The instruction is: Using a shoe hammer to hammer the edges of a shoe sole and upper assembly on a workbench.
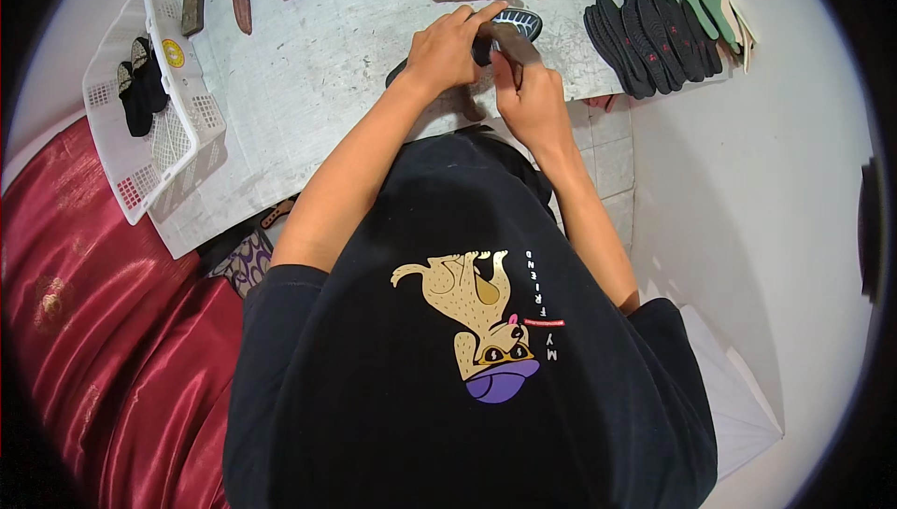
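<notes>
Toward the counter's (318, 51) near edge, my left hand (450, 49) touches a black, white-lined sole (523, 21), its grip hidden; my right hand (536, 106) is clamped round a brown curved tool (512, 43).

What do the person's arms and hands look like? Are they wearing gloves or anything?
No gloves! The left hand and right hand are both bare, and I can't see a watch or bracelet. The forearms are bare too. The sleeves are short, plain and very dark, part of a shirt with a cartoon dog on it.
</notes>
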A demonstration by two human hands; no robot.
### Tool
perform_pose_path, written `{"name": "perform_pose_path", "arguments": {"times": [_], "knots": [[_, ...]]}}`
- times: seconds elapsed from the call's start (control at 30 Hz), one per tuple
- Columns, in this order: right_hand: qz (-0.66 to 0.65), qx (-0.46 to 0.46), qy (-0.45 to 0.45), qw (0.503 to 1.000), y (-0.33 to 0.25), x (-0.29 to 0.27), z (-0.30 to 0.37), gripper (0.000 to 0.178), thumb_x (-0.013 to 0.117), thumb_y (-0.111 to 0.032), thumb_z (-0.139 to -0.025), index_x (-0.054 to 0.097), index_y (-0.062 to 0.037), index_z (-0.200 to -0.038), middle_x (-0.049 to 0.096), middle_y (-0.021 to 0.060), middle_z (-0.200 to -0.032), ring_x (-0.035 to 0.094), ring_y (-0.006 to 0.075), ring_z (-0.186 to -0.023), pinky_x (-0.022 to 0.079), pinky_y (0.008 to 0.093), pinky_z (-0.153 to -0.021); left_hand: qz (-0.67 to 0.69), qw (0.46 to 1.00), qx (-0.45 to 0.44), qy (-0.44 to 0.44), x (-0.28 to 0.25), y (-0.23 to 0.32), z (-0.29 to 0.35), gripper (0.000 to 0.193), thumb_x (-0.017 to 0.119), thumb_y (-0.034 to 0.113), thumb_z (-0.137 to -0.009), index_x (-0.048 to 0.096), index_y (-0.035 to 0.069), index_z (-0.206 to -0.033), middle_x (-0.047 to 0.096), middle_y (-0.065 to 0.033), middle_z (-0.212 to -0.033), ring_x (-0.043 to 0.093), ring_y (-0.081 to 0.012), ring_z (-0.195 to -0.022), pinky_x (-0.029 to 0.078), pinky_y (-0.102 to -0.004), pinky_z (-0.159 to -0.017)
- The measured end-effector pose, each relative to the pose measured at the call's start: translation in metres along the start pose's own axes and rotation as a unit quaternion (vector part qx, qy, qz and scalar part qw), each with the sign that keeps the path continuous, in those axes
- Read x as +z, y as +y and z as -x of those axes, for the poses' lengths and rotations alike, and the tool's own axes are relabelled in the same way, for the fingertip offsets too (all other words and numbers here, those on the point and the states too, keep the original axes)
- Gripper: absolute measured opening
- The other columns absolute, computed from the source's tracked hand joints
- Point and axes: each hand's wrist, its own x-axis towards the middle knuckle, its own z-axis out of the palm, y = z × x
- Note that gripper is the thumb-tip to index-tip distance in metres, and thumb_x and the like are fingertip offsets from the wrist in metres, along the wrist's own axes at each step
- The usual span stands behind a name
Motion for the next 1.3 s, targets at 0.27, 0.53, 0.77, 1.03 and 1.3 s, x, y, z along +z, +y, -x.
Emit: {"name": "perform_pose_path", "arguments": {"times": [0.27, 0.53, 0.77, 1.03, 1.3], "knots": [[-0.017, -0.068, 0.045, 0.997, 0.031, -0.008, -0.014, 0.036, 0.067, -0.030, -0.102, 0.064, 0.0059, -0.102, 0.070, 0.0343, -0.083, 0.070, 0.0554, -0.083, 0.055, 0.0582, -0.071, -0.027, 0.999, 0.014, 0.025, 0.003, 0.006, -0.002, 0.098, 0.085, 0.020, -0.066, 0.051, 0.036, -0.156, 0.065, -0.0073, -0.114, 0.070, -0.0330, -0.110, 0.061, -0.0489, -0.086], [0.034, 0.013, -0.078, 0.996, 0.035, -0.032, -0.037, 0.050, 0.061, -0.042, -0.104, 0.068, 0.0070, -0.101, 0.072, 0.0344, -0.089, 0.072, 0.0507, -0.089, 0.056, 0.0509, -0.078, -0.042, 0.995, 0.083, 0.039, 0.010, 0.004, -0.038, 0.084, 0.085, 0.047, -0.070, 0.059, 0.015, -0.142, 0.062, -0.0134, -0.136, 0.068, -0.0375, -0.120, 0.058, -0.0509, -0.095], [-0.077, -0.133, 0.039, 0.987, 0.055, -0.048, -0.030, 0.042, 0.062, -0.034, -0.107, 0.073, 0.0059, -0.112, 0.077, 0.0230, -0.088, 0.074, 0.0296, -0.074, 0.055, 0.0406, -0.070, -0.043, 0.993, 0.106, 0.040, 0.012, 0.001, -0.038, 0.090, 0.088, 0.059, -0.065, 0.065, 0.021, -0.144, 0.073, -0.0044, -0.133, 0.068, -0.0292, -0.124, 0.057, -0.0487, -0.100], [-0.115, -0.031, 0.076, 0.990, 0.070, -0.035, -0.017, 0.036, 0.061, -0.029, -0.108, 0.069, 0.0023, -0.123, 0.077, 0.0245, -0.103, 0.076, 0.0407, -0.100, 0.056, 0.0440, -0.086, -0.009, 0.995, 0.096, 0.015, 0.002, 0.015, -0.038, 0.087, 0.087, 0.046, -0.066, 0.061, 0.036, -0.149, 0.074, -0.0067, -0.135, 0.069, -0.0305, -0.123, 0.058, -0.0480, -0.102], [-0.100, -0.039, 0.091, 0.990, 0.087, -0.028, -0.012, 0.030, 0.060, -0.024, -0.108, 0.069, 0.0020, -0.119, 0.076, 0.0239, -0.097, 0.076, 0.0387, -0.090, 0.055, 0.0442, -0.078, -0.011, 0.992, 0.124, 0.014, 0.002, 0.010, -0.033, 0.072, 0.078, 0.059, -0.084, 0.061, 0.033, -0.150, 0.073, -0.0079, -0.135, 0.068, -0.0330, -0.125, 0.055, -0.0475, -0.105]]}}
